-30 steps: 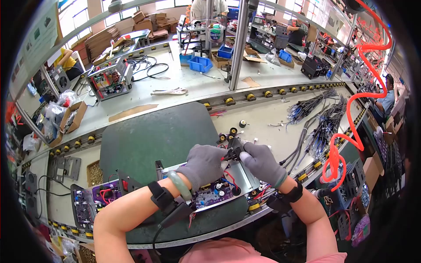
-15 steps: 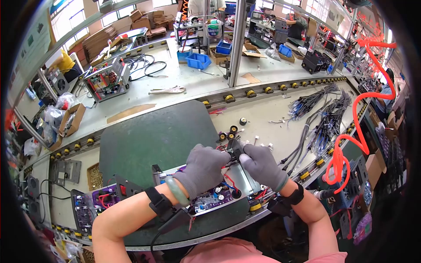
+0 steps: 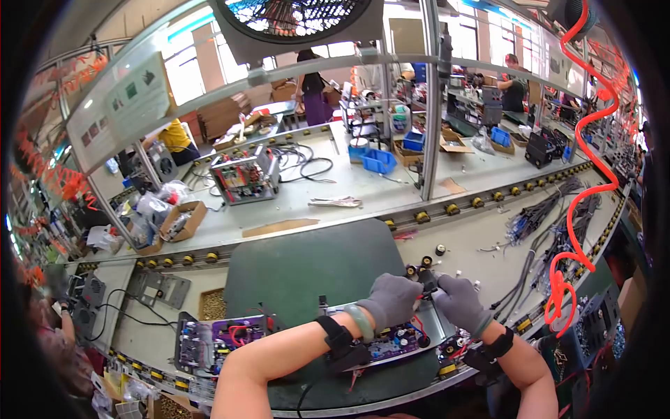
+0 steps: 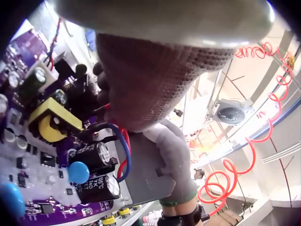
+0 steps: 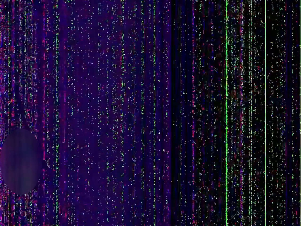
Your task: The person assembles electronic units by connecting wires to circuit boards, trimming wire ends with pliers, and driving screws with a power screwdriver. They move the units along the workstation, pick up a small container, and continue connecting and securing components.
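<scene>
In the head view, my gloved left hand (image 3: 392,300) is curled over the far side of a purple circuit board (image 3: 391,342) in a metal tray. A red wire (image 4: 106,107) runs in at its fingertips in the left wrist view; the glove hides most of what they pinch. Opposite it, my gloved right hand (image 3: 460,304) grips a black end panel (image 3: 428,281), thumb uppermost. From the left wrist, this panel shows as a flat dark grey plate. Beside it stand black capacitors (image 4: 93,157) and a yellow-wrapped transformer (image 4: 54,117). The right wrist picture is only coloured noise.
A second purple board assembly (image 3: 223,339) lies left on the green mat (image 3: 314,269). Black round knobs (image 3: 427,262) sit just beyond the hands. Cable bundles (image 3: 558,230) lie to the right, beneath a red coiled hose (image 3: 585,150). A roller rail (image 3: 453,208) runs behind.
The head view has tilted up and turned left, so the bench appears lower and further right. Both hands keep close together at the black end panel, with little movement of their own.
</scene>
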The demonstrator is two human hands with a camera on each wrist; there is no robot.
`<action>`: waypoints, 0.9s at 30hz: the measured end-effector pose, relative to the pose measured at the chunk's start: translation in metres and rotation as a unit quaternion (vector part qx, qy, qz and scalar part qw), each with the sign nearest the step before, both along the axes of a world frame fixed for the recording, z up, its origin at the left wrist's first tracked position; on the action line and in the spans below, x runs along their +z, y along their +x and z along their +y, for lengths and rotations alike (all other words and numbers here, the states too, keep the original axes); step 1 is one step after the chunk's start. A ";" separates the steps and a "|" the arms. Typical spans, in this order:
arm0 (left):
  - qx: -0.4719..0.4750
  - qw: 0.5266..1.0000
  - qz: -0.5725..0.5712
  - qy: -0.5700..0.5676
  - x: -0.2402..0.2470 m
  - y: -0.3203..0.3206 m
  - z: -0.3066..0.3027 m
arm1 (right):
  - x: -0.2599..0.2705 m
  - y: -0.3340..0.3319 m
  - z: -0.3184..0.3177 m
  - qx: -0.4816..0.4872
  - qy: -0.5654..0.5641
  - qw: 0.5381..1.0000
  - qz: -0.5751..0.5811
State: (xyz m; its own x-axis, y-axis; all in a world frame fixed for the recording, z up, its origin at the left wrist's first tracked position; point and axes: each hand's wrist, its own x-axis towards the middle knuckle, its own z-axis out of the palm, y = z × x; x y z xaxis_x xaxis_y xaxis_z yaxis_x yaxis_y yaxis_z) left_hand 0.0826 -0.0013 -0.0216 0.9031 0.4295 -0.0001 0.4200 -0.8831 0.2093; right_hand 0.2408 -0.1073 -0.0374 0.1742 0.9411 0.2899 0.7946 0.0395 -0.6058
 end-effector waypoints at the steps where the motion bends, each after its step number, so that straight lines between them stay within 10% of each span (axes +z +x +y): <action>1: 0.012 0.999 0.033 -0.012 0.009 -0.001 -0.004 | 0.002 0.000 -0.001 -0.002 -0.015 1.000 -0.017; 3: 0.024 1.000 0.016 -0.009 0.018 -0.010 -0.012 | 0.005 -0.001 0.000 -0.003 -0.037 0.996 -0.078; 5: 0.033 0.999 -0.001 -0.008 0.027 -0.014 -0.019 | 0.030 -0.015 -0.007 0.048 0.209 0.972 -0.090; 11: 0.097 0.982 -0.045 -0.158 0.034 -0.020 -0.029 | 0.036 -0.027 -0.008 0.082 0.243 0.946 -0.195; 22: 0.105 0.976 -0.078 -0.176 0.036 -0.016 -0.030 | 0.038 -0.017 -0.017 0.045 0.152 0.984 -0.077; 27: 0.038 0.862 -0.254 -0.436 0.005 -0.023 -0.006 | 0.023 -0.002 0.003 0.105 0.159 0.976 0.103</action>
State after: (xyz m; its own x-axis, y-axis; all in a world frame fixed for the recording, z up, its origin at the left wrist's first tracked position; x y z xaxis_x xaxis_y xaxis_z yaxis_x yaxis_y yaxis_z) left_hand 0.0600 -0.0073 -0.0169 0.8508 0.5243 0.0345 0.1276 -0.2698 0.9544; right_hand 0.2383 -0.1046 -0.0147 0.0730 0.8308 0.5517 0.6113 0.3998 -0.6829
